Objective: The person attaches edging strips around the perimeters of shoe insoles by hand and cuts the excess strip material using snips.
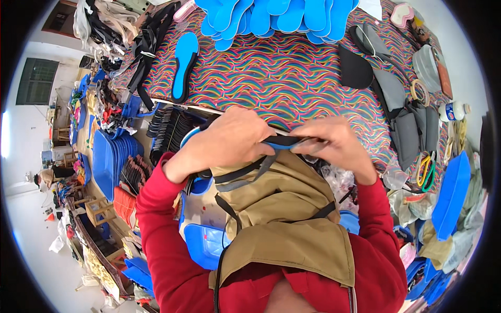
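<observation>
The blue-and-black piece (283,141), apparently an insole, sits at frame centre, pinched between the fingers of the left hand (227,136) and right hand (334,142). The step appears to be edge alignment; the next move likely calls for even finger pressure.

On the desk (297,78), piled insoles (259,20) lie at the far side, a single insole (183,62) nearer and leftward, fabric pieces (406,134) on the right. Stacked tubs (106,164) stand left of the desk.
</observation>
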A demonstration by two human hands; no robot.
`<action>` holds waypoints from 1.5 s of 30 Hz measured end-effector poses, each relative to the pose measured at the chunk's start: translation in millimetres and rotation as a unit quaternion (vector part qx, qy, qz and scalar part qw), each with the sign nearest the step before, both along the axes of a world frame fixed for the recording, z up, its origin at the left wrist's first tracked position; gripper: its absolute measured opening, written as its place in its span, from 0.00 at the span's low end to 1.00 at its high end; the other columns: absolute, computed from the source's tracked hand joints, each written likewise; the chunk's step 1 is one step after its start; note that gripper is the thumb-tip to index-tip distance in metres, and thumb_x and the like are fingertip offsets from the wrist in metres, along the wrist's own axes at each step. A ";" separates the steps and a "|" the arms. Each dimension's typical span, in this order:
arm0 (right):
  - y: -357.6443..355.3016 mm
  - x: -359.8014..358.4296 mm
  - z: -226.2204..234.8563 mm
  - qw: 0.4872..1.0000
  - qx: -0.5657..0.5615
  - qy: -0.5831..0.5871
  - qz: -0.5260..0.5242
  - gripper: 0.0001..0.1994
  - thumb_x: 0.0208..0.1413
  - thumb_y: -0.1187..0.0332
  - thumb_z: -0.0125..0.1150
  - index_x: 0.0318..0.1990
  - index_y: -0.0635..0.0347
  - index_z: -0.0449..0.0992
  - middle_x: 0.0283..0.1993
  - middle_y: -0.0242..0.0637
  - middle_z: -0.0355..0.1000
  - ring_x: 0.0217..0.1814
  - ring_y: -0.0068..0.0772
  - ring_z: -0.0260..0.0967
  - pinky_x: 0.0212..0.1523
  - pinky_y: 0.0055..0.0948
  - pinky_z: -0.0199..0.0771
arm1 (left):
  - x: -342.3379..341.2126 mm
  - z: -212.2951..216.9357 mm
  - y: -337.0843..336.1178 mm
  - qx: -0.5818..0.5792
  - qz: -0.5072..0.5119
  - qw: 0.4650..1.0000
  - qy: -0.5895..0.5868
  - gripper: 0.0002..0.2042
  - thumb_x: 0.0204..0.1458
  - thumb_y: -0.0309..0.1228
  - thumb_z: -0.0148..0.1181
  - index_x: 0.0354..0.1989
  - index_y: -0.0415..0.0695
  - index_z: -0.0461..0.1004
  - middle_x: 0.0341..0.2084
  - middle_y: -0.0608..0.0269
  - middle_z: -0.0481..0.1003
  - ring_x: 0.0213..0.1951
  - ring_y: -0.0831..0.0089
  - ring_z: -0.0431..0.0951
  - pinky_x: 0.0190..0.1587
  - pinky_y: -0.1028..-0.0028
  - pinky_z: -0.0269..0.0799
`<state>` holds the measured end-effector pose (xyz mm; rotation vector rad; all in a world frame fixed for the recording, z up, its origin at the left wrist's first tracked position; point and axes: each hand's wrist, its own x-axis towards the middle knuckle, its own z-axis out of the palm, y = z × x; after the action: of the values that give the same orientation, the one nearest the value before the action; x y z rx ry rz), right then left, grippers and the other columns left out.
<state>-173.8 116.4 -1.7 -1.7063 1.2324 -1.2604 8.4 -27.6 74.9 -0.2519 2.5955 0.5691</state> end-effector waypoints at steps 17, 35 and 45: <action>3.6 -38.3 25.9 0.972 0.058 -0.215 -0.078 0.08 0.49 0.78 0.68 0.37 0.63 0.77 0.26 0.27 0.72 0.26 0.12 0.66 0.25 0.14 0.62 | 21.9 -5.4 21.6 0.227 0.184 0.914 0.281 0.09 0.50 0.27 0.66 0.38 0.35 0.78 0.24 0.59 0.77 0.26 0.75 0.78 0.28 0.74 0.70; -4.1 35.0 -0.2 0.917 0.096 -0.363 -0.136 0.05 0.53 0.75 0.67 0.36 0.66 0.80 0.27 0.27 0.74 0.25 0.11 0.64 0.24 0.17 0.60 | -14.1 -44.1 44.9 0.566 0.451 0.492 0.484 0.12 0.59 0.30 0.55 0.45 0.33 0.72 0.38 0.46 0.79 0.44 0.60 0.81 0.49 0.63 0.77; 8.1 27.1 -0.8 0.937 0.194 -0.276 -0.091 0.05 0.52 0.74 0.67 0.32 0.67 0.80 0.29 0.29 0.76 0.30 0.13 0.69 0.31 0.17 0.68 | -11.7 -55.5 42.4 0.656 0.407 0.452 0.447 0.12 0.62 0.33 0.53 0.44 0.36 0.70 0.27 0.58 0.75 0.24 0.69 0.74 0.28 0.69 0.70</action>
<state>-146.7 124.5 -2.5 -0.8858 1.2022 -1.3674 -3.3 14.8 19.4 -0.7356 1.4649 3.4692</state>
